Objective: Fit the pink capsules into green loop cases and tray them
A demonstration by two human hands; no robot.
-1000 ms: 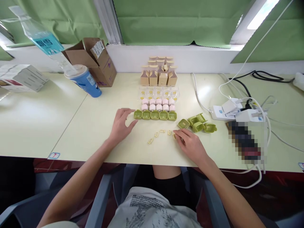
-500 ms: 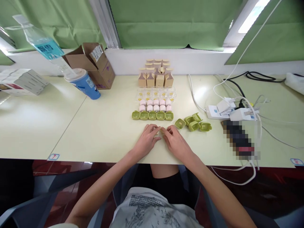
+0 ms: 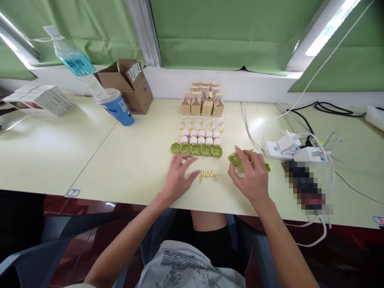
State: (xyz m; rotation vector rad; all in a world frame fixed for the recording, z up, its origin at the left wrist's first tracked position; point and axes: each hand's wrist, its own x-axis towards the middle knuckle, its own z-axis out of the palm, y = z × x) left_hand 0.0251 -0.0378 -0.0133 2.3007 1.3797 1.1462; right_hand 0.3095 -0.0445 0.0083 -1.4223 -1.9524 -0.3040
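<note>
My left hand [image 3: 178, 178] hovers over the table with its fingers apart and nothing in them. Just right of its thumb lies a small yellow, curly, lettering-like piece [image 3: 208, 175]. My right hand [image 3: 251, 174] is over the loose green cups, thumb and index finger spread around the near side of one green cup [image 3: 235, 159]. Whether it touches that cup is unclear, and the hand hides most of the pile. Beyond my left hand runs a row of several green cups [image 3: 196, 150], with pale pink blocks [image 3: 201, 141] in two rows behind.
Clear plastic cases with yellow marks [image 3: 201, 122] and open tan cartons [image 3: 207, 107] stand behind the blocks. Farther left are a blue cup [image 3: 118, 110], a bottle [image 3: 78, 64] and a cardboard box [image 3: 141, 94]. A power strip [image 3: 274, 150], cables and a blurred phone-like object [image 3: 304, 186] lie right.
My hands have parted. The right has moved right to the loose green cups; the left has drawn back slightly left. The yellow piece that was between my fingers now lies on the table.
</note>
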